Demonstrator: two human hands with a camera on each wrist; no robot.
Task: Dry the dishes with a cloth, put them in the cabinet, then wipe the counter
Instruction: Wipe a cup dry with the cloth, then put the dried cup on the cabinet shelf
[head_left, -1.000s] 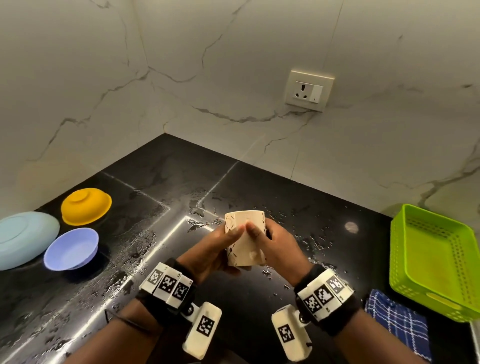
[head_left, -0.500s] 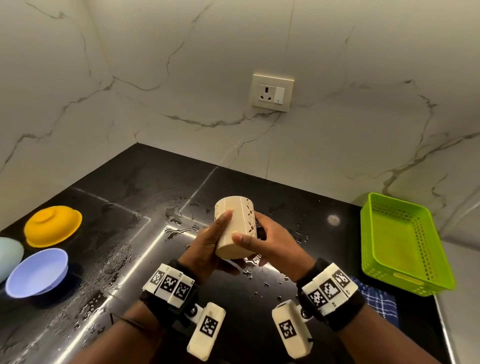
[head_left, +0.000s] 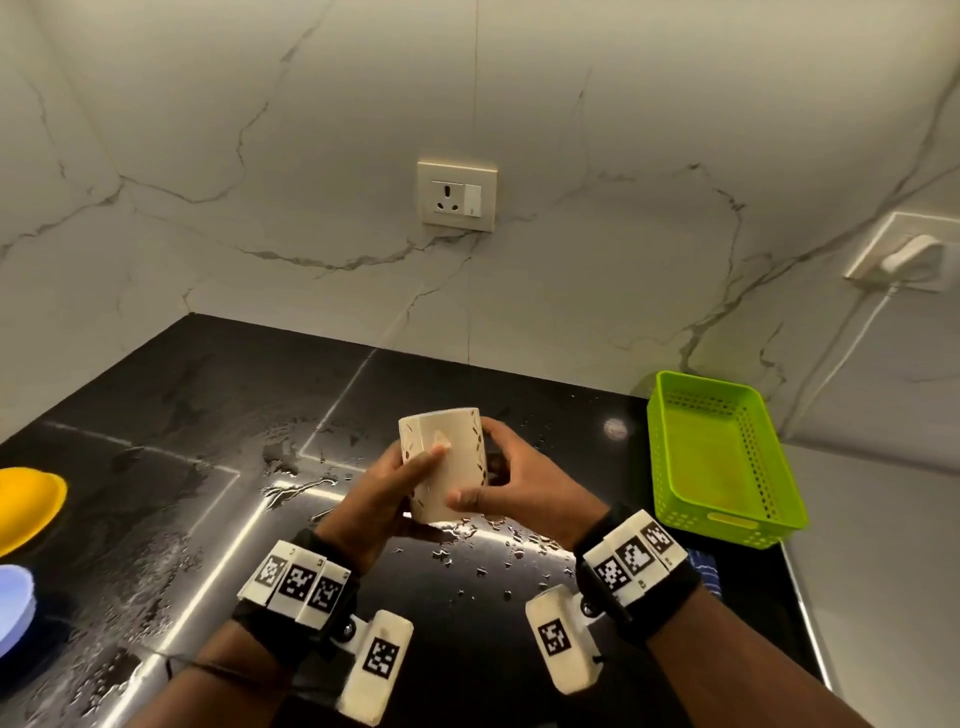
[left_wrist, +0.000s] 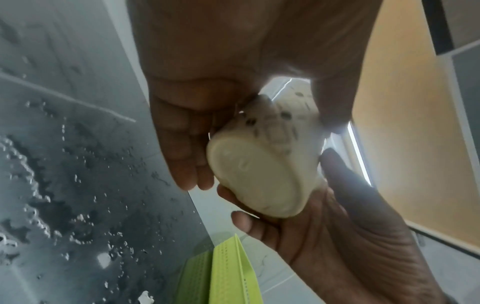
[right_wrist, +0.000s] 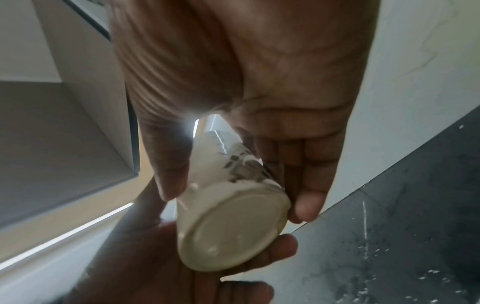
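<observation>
Both hands hold a cream cup (head_left: 445, 464) above the wet black table (head_left: 218, 410): the left hand (head_left: 379, 506) with fingers (left_wrist: 187, 164) curled round its left side, the right hand (head_left: 524, 493) wrapping fingers (right_wrist: 309, 185) round the right. A green basket (head_left: 727, 467) sits to the right, a yellow bowl (head_left: 26, 506) far left.

Marble wall (head_left: 311, 156), socket (head_left: 456, 195), black counter (head_left: 208, 395).

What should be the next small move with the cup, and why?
Probably free the right hand and reach for the blue checked cloth beside the green basket. Both hands hold the cream cup above the wet counter, water beads cling to its base, and no cloth is in hand.
</observation>
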